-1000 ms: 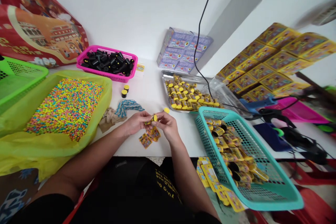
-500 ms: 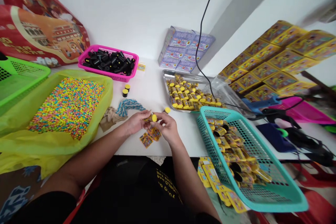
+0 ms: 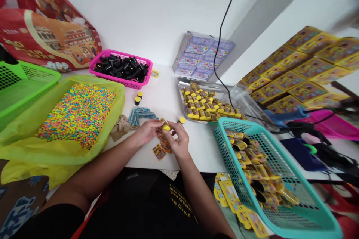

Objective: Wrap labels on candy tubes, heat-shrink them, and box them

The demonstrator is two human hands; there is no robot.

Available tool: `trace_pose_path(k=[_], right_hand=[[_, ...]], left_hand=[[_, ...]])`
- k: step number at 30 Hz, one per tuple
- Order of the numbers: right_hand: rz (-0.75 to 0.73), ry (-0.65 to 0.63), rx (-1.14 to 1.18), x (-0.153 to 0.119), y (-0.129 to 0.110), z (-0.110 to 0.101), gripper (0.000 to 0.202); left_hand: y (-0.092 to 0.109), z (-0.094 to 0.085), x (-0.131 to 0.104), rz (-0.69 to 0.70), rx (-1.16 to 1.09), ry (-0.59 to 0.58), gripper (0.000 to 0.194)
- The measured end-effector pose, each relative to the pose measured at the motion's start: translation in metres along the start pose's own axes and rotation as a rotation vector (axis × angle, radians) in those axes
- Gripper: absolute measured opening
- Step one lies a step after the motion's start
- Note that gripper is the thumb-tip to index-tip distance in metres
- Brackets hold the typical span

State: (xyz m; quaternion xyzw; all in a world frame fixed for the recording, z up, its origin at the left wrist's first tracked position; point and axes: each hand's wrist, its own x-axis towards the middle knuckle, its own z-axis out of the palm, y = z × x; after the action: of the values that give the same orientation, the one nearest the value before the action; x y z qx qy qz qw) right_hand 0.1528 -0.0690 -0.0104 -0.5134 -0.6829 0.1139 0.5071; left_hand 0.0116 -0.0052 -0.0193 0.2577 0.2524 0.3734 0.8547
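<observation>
Between my hands, above the white table, is a small yellow-capped tube (image 3: 165,127). My left hand (image 3: 148,130) grips its wrapped side with bent fingers. On the other side, my right hand (image 3: 178,141) has its thumb and fingers closed on the capped end. Printed orange labels (image 3: 159,151) lie on the table just below my hands. A black tube with a yellow cap (image 3: 182,120) stands behind my right hand. Two more capped black tubes (image 3: 137,100) stand farther back to the left. A blue striped cloth (image 3: 141,115) lies beyond my left hand.
Colourful candies (image 3: 78,114) fill a yellow-lined tray at left. Black tubes fill a pink basket (image 3: 120,78). Wrapped tubes lie in a metal tray (image 3: 182,99) and a teal basket (image 3: 305,213) at right. A black cable (image 3: 220,33) hangs down to the metal tray.
The tube between my hands has tilted, its yellow cap turned more downward. My right fingers have closed in around it. The whole view has shifted slightly.
</observation>
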Motion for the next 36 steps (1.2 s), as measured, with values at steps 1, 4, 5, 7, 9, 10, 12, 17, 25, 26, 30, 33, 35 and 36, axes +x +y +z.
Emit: trace_pose_path(k=[1, 4, 5, 7, 9, 10, 12, 17, 25, 26, 30, 33, 35, 36], right_hand=[[0.025, 0.011, 0.019, 0.000, 0.001, 0.002, 0.027], [0.007, 0.032, -0.030, -0.002, 0.006, 0.008, 0.025], [-0.021, 0.035, -0.070, -0.003, 0.009, 0.010, 0.025], [-0.073, 0.045, -0.147, -0.005, 0.013, 0.014, 0.026], [-0.092, 0.056, -0.189, -0.007, 0.017, 0.018, 0.029], [-0.091, 0.064, -0.192, -0.008, 0.019, 0.019, 0.032], [-0.096, 0.085, -0.174, -0.009, 0.022, 0.021, 0.035], [-0.155, 0.067, -0.192, -0.010, 0.028, 0.019, 0.037], [-0.159, 0.084, -0.126, -0.013, 0.026, 0.017, 0.028], [-0.165, 0.091, -0.123, -0.014, 0.026, 0.016, 0.028], [-0.170, 0.107, -0.142, -0.014, 0.025, 0.015, 0.024], [-0.127, 0.170, -0.112, -0.013, 0.021, 0.014, 0.020], [-0.101, 0.182, -0.097, -0.011, 0.020, 0.014, 0.022], [-0.094, 0.177, -0.097, -0.010, 0.019, 0.014, 0.024]], left_hand=[[0.001, 0.000, 0.000, -0.003, 0.002, -0.001, 0.020], [0.002, 0.000, 0.000, -0.011, -0.037, 0.030, 0.016], [0.002, 0.000, 0.000, -0.013, -0.057, 0.052, 0.016], [0.000, 0.000, 0.002, -0.020, -0.081, 0.098, 0.016], [-0.002, -0.001, 0.003, -0.032, -0.073, 0.115, 0.016], [-0.003, -0.001, 0.003, -0.038, -0.064, 0.114, 0.016], [-0.004, -0.001, 0.002, -0.047, -0.051, 0.102, 0.016], [-0.002, 0.004, -0.002, -0.126, -0.034, 0.041, 0.020], [-0.004, 0.003, -0.001, -0.083, -0.045, 0.140, 0.017], [-0.005, 0.003, -0.001, -0.081, -0.037, 0.137, 0.017], [-0.006, 0.004, -0.002, -0.061, 0.001, 0.135, 0.018], [-0.004, 0.006, -0.003, -0.039, -0.009, 0.124, 0.013], [-0.002, 0.007, -0.004, -0.022, -0.037, 0.118, 0.007], [-0.001, 0.007, -0.004, -0.023, -0.051, 0.116, 0.005]])
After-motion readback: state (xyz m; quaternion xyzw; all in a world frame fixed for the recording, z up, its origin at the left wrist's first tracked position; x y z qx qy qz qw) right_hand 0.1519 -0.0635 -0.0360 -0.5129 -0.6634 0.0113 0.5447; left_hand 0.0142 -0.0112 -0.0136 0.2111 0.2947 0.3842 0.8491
